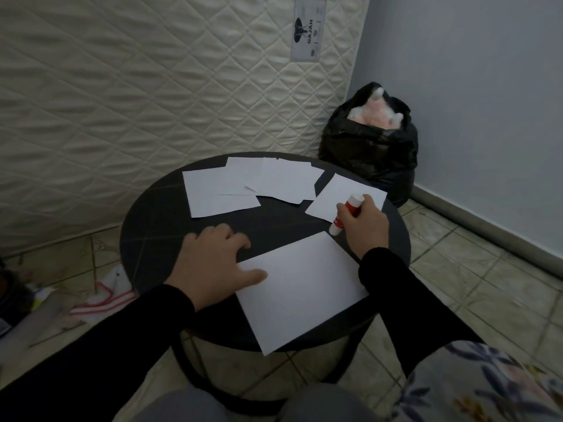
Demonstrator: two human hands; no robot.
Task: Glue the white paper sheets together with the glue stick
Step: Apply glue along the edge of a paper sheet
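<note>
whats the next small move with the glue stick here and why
Probably bring the glue stick in the right hand down onto the large sheet, since the left hand already rests on that sheet's edge and the stick sits above the smaller sheet instead.

Paper, plastic and quilted cloth around a dark matt table.

The large white paper sheet at the table's near edge looks smooth and matt, as do the smaller sheets along the far edge. The glue stick is glossy red and white plastic. The round table has a dark, dull top. Behind it, the mattress is cream quilted cloth with a slight sheen; the black bag is shiny, crinkled plastic.
</note>
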